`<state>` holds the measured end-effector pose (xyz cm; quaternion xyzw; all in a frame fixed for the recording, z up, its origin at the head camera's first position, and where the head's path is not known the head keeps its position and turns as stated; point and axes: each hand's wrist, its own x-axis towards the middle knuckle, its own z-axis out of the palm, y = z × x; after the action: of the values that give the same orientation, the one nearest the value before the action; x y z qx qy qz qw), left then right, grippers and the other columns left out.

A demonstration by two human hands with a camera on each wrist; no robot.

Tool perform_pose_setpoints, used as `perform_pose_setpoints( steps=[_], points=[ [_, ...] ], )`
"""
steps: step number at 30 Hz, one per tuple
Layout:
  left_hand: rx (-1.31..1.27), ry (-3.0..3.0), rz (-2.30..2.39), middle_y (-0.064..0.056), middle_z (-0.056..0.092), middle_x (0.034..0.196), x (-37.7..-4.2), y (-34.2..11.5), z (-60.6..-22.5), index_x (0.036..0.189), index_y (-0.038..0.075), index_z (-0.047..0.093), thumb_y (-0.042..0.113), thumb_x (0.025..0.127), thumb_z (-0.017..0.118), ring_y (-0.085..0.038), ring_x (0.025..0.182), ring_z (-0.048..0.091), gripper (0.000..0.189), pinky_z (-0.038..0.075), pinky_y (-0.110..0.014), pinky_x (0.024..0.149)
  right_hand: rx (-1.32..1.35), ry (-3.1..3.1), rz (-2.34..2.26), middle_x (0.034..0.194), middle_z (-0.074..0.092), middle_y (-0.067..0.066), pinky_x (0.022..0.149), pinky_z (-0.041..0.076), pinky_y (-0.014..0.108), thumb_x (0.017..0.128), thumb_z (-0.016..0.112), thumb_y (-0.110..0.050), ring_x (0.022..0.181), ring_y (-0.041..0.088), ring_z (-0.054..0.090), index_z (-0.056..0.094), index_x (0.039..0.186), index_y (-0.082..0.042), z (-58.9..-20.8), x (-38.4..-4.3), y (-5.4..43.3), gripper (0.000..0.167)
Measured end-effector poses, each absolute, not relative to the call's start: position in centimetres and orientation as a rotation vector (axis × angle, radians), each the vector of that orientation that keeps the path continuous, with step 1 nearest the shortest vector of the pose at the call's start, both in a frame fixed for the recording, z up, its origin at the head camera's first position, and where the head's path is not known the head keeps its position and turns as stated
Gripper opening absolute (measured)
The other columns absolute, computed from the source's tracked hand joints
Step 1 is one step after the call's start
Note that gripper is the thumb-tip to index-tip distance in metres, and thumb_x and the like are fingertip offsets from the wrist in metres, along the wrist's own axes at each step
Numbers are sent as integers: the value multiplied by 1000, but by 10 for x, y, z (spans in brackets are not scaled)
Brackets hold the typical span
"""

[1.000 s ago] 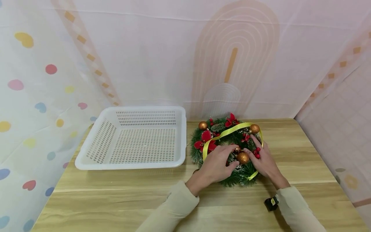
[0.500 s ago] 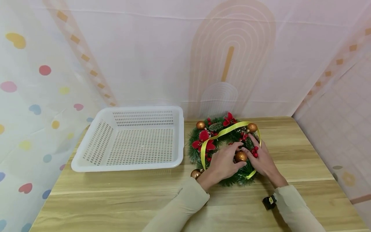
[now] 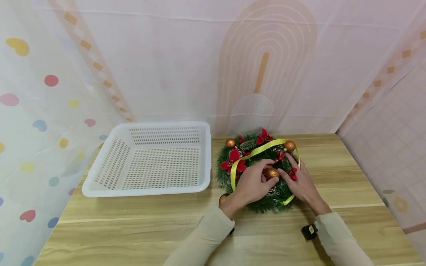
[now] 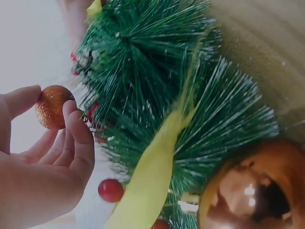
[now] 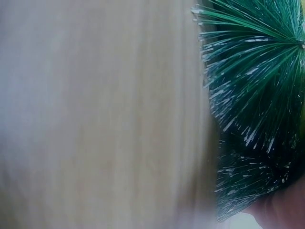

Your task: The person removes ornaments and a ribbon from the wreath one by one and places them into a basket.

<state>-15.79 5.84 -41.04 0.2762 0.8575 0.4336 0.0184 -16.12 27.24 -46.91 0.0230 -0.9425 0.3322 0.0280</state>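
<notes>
A green Christmas wreath (image 3: pixel 264 205) lies on the table, dressed with red flowers, berries, pine cones and copper baubles. My left hand (image 3: pixel 253 184) reaches over its near left side and pinches a glittery copper bauble (image 3: pixel 272 173) between thumb and fingers. The left wrist view shows that grip on the bauble (image 4: pixel 51 109) closely, apart from the green needles. My right hand (image 3: pixel 303 185) grips the wreath's right side, thumb and forefinger spread around red berries (image 3: pixel 293 174); its other fingers are mostly hidden. A yellow ribbon (image 3: pixel 263 149) loops across the wreath.
To the left of the wreath stands a white perforated plastic basket (image 3: pixel 146 192). A shiny copper bauble (image 4: pixel 252 191) hangs at the wreath's near left edge, by my left wrist. The wooden table (image 3: pixel 133 232) meets a patterned cloth backdrop (image 3: pixel 166 74) behind.
My left hand has moved from hovering around the glittery bauble to pinching it, and the bauble has shifted slightly up and left. My right hand stays on the wreath. The head view has shifted slightly.
</notes>
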Motion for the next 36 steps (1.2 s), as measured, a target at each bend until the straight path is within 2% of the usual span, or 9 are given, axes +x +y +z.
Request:
perform_pose_setpoints(
  steps=[3, 7, 15, 20, 28, 36],
  points=[
    [789, 2570, 1466, -4, 66, 117, -161, 52, -408, 138, 14, 53, 26, 97, 64, 0, 67, 54, 44, 46, -17, 60, 64, -2910, 1028, 162, 9, 28, 101, 26, 76, 101, 46, -52, 141, 57, 19, 14, 161, -23, -469, -161, 272, 73],
    [641, 2487, 1614, -5, 63, 117, -167, 45, -406, 138, 14, 52, 26, 101, 59, -6, 71, 56, 40, 47, -23, 60, 61, -2906, 1039, 162, 9, 26, 102, 26, 75, 101, 47, -52, 141, 57, 19, 14, 161, -24, -469, -162, 272, 74],
    [523, 2390, 1738, -8, 63, 89, -171, 38, -406, 138, 12, 50, 25, 104, 50, -14, 61, 53, 36, 44, -28, 53, 64, -2895, 1051, 162, 9, 27, 102, 25, 76, 101, 46, -51, 141, 57, 19, 14, 161, -24, -468, -162, 272, 72],
    [510, 2377, 1735, -12, 63, 93, -171, 38, -407, 138, 14, 50, 26, 106, 46, -16, 61, 51, 34, 43, -28, 55, 87, -2887, 1060, 162, 8, 27, 102, 24, 76, 103, 44, -49, 142, 58, 17, 15, 160, -21, -469, -161, 272, 70],
    [454, 2334, 1770, -11, 64, 100, -172, 39, -408, 138, 18, 50, 29, 107, 43, -17, 69, 54, 34, 45, -31, 60, 83, -2899, 1044, 162, 7, 28, 101, 25, 76, 102, 45, -49, 140, 59, 19, 13, 161, -22, -469, -160, 273, 72],
    [421, 2248, 1827, -14, 59, 96, -174, 38, -407, 136, 21, 51, 28, 106, 45, -17, 65, 47, 31, 40, -30, 60, 100, -2882, 1049, 163, 9, 24, 102, 25, 75, 102, 47, -48, 142, 57, 19, 15, 160, -20, -470, -161, 272, 73]
  ],
)
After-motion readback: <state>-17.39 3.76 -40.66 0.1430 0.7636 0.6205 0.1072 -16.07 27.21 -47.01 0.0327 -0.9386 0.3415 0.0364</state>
